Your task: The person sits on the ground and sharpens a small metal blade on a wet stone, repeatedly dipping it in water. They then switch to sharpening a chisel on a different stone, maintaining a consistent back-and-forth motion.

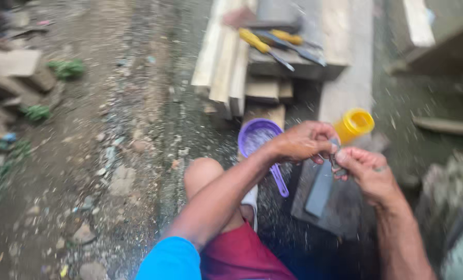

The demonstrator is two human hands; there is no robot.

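Observation:
My left hand and my right hand meet above a grey sharpening stone that lies on a dark slab. Both pinch a small metal piece between their fingertips; blur hides what kind of piece it is. Just behind my left hand sits a purple scoop with a handle. A yellow cup stands behind the two hands. My bare knee and red shorts show below my left arm.
Stacked wooden boards lie ahead, with yellow-handled tools resting on a block. Left is gravelly dirt ground with stones and green scraps. More timber lies at the upper right.

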